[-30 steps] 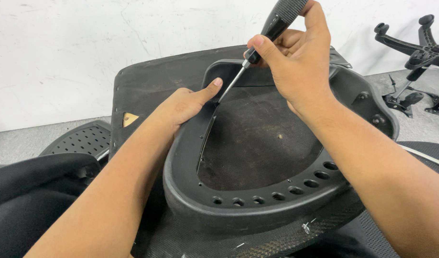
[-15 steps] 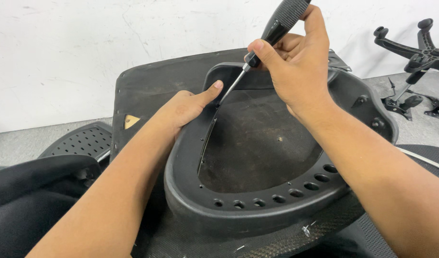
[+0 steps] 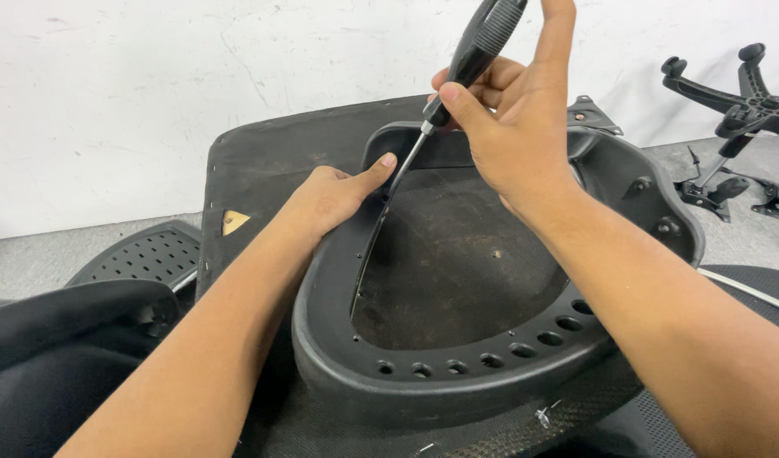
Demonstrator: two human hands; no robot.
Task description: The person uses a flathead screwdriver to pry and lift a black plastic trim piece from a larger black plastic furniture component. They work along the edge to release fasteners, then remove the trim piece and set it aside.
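A black plastic chair frame [image 3: 457, 382] with a row of holes along its near rim lies on a dark fabric seat pad [image 3: 262, 182]. My left hand [image 3: 334, 199] rests on the frame's left rim, thumb stretched toward the screwdriver tip. My right hand [image 3: 512, 127] grips the black handle of a screwdriver [image 3: 483, 47], held steeply. Its metal shaft [image 3: 406, 161] meets the rim's inner edge beside my left thumb. The tip itself is hidden by the rim.
A black chair base with castor arms [image 3: 737, 102] lies on the grey floor at the right. A perforated black panel [image 3: 147, 254] and a dark curved shell [image 3: 58, 339] sit at the left. A white wall runs behind.
The view has shifted only slightly. My right hand and the screwdriver handle have turned a little; my left hand stays on the rim.
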